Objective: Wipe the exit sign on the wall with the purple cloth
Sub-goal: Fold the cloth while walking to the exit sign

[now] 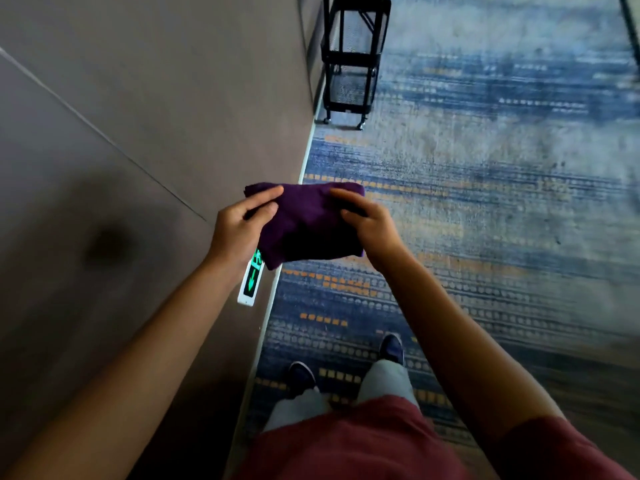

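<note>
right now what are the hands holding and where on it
Both hold the folded purple cloth: the left hand pinches its left end, the right hand grips its right end.

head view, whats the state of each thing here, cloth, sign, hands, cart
purple cloth: folded, held up between both hands, not on the sign
exit sign: lit green, low on the wall, upper part hidden by the cloth
left hand: grips the cloth's left edge
right hand: grips the cloth's right edge
black mesh cart: standing by the wall

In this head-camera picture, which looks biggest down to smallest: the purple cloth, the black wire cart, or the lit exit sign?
1. Purple cloth, though it is nearest the camera.
2. Black wire cart, farther off and cut by the frame.
3. Exit sign, partly hidden behind the cloth.
</note>
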Demonstrator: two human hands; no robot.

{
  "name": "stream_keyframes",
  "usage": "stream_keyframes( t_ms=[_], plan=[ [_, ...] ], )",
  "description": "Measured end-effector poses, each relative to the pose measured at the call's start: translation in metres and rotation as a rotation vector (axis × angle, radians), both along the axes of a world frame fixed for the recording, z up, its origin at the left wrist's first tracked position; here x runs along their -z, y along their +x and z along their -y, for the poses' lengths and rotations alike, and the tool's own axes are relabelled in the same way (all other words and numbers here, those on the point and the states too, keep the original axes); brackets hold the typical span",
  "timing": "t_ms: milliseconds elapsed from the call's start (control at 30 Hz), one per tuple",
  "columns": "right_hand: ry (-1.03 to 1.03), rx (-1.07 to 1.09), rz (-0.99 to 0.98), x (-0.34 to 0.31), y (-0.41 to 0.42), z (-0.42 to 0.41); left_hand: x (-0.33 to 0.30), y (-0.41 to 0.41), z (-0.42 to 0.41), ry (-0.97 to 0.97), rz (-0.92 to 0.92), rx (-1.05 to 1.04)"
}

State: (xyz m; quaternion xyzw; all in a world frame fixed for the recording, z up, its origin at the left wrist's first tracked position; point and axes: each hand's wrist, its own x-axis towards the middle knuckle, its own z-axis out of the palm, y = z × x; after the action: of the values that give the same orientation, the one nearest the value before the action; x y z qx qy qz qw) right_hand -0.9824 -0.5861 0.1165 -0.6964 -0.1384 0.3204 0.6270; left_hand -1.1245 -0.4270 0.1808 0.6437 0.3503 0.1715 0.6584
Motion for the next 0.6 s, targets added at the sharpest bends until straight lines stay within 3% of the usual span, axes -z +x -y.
stream_keyframes(
  t_ms=[333,600],
  plan=[
    [-0.003,-0.116,0.014,0.029,0.003,-0.008,0.034,-0.004,0.002,0.148,0.034,-0.110],
    [-0.060,-0.136,-0.033,0.089,0.011,-0.014,0.088,-0.003,0.011,0.269,-0.113,-0.083]
  ],
)
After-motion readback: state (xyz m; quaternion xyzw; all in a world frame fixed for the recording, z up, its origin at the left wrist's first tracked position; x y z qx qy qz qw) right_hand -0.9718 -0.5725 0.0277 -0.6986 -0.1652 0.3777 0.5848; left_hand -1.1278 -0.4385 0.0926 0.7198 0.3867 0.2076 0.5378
